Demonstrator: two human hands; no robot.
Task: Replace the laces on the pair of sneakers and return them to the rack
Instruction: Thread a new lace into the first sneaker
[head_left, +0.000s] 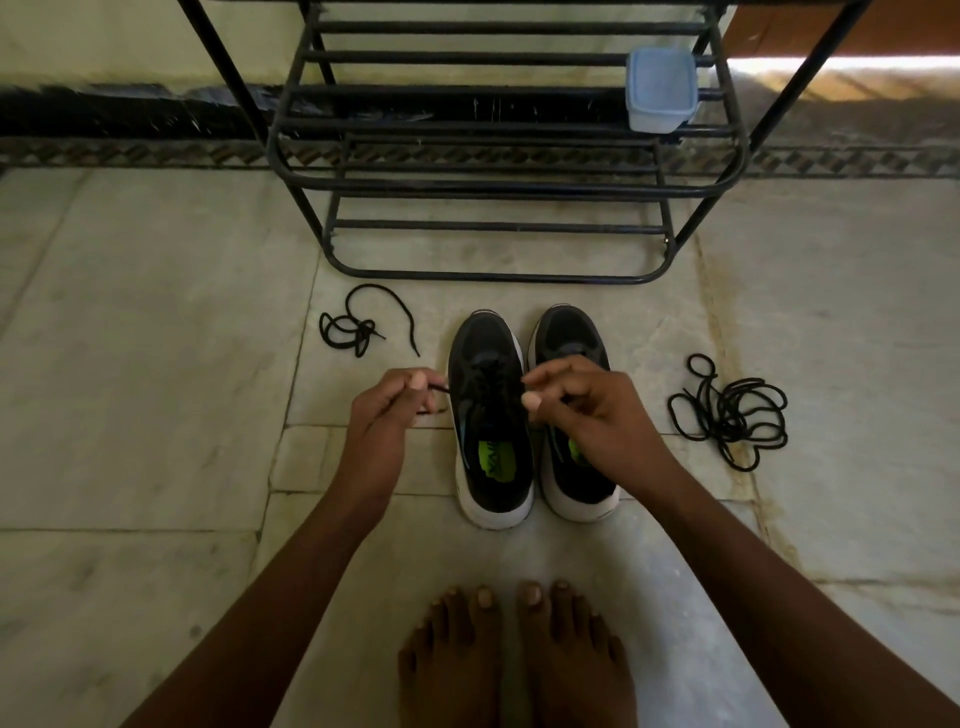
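Two sneakers: left shoe (491, 415) and right shoe (571, 415) side by side on the floor, at 6 o'clock from the rack (498, 156).
Left hand (384, 410): pinches a lace end (439, 388).
Right hand (587, 410): fingers curled at the left shoe's lacing; lace not visible in them.
Lace: limp, light; best held at the stiff tip.
Loose laces: bundles at 10 o'clock (348, 327) and 3 o'clock (732, 415) from the shoes.
Tub (661, 88): lidded, on the rack; contents unseen.

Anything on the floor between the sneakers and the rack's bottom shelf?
Nothing visible. The sneakers sit toes toward the rack, bare floor between. Loose laces lie off to either side; the plastic container sits on an upper shelf.
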